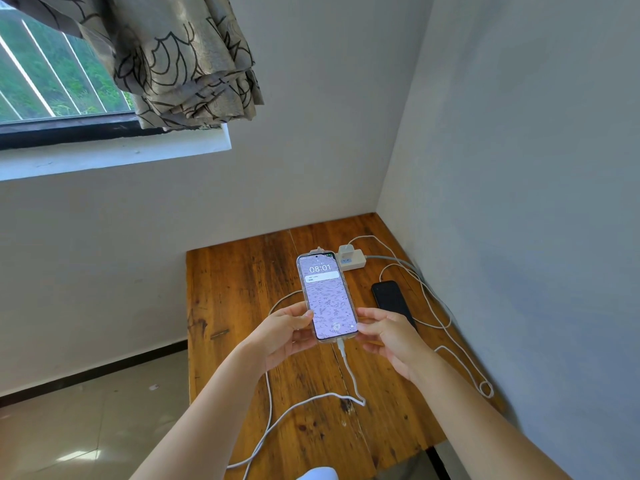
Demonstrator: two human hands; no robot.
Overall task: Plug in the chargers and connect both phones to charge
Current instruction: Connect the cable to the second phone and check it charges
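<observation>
A phone in a clear case [325, 292] is held above the wooden table [235, 292], its lit screen reading 08:01. My left hand [284, 332] pinches its lower left edge and my right hand [391, 337] its lower right edge. A white cable [349, 372] is plugged into its bottom end and loops down over the table. A black phone [393, 301] lies screen-dark on the table to the right, its lower end hidden behind my right hand. At the back stands a white power strip [355, 261] with a white charger [346, 252] plugged in; a second charger peeks from behind the held phone.
A second white cable [446, 327] loops along the right wall side of the table. Walls close the table in at the back and right. A window with a patterned curtain [187, 64] hangs at upper left. Tiled floor [86, 427] lies to the left.
</observation>
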